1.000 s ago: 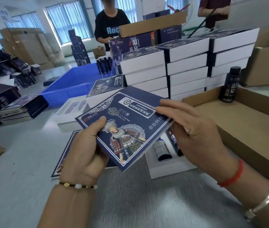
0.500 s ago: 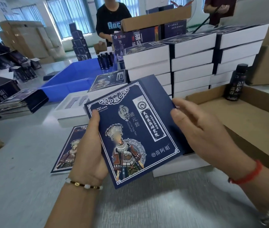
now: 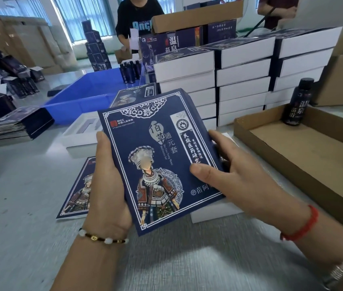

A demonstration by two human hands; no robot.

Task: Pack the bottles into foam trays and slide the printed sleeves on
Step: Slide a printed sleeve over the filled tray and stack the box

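A dark blue printed sleeve with a costumed figure on its face is held in the air between both hands, above the grey table. My left hand grips its left edge. My right hand holds the right edge, thumb on the printed face. Below it a white foam tray lies on the table, mostly hidden by the sleeve. A flat sleeve lies to the left. A black bottle stands in a shallow cardboard tray at the right.
Stacks of white sleeved boxes rise behind. A blue plastic bin and an empty foam tray sit at the back left, with a pile of flat sleeves. Two people stand across the table. Cardboard cartons stand around.
The sleeve has turned from tilted to nearly face-up and come closer to me. It now covers the bottles in the foam tray, which showed one second ago. My right thumb moved onto its face.
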